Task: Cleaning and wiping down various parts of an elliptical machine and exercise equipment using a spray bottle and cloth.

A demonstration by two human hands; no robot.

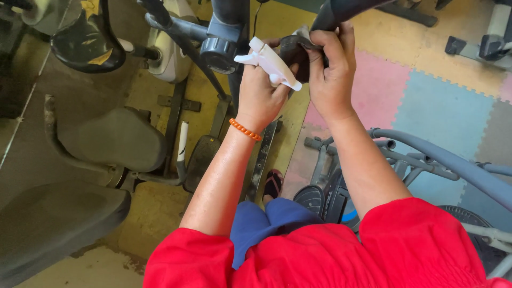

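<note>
Pastel foam floor mats (426,101) lie below. Left hand (261,93) grips a white spray bottle's trigger head (269,63); right hand (332,69), just beside it, presses a dark cloth (294,53) around the black handlebar (333,13).

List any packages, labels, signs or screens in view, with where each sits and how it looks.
Spray bottle head: white plastic trigger nozzle, held in the left hand, top centre; the only packaging visible.
Labels, signs, screens: none can be made out on the gym machines or the foam floor mats.
</note>
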